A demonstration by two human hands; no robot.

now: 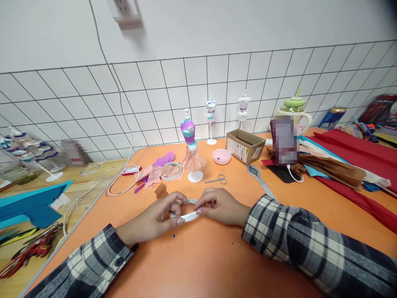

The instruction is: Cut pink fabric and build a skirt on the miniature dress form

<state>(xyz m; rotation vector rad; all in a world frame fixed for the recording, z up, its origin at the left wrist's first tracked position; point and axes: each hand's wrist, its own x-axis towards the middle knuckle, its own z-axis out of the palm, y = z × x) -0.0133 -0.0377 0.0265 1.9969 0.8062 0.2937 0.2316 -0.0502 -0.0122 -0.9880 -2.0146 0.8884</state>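
Observation:
Over the orange tabletop I hold a thin roll of white tape [190, 217], with green print visible on the inside of its ring. My left hand [158, 215] is closed around the roll's left side, thumb below and fingers above. The fingertips of my right hand [218, 205] pinch its right edge; whether they have a loose tape end is too small to tell. Just beyond my hands stands a mini dress form [188, 134] in purple and teal with a peach crepe-paper skirt [192, 160]. Small scissors [218, 179] lie to its right.
Crepe-paper scraps [154, 176] and another tape roll [171, 171] lie left of the dress form. Behind are a pink bowl [221, 156], a cardboard box [245, 145] and two more dress forms [211, 111]. A phone [283, 140] leans before a lidded cup [294, 108].

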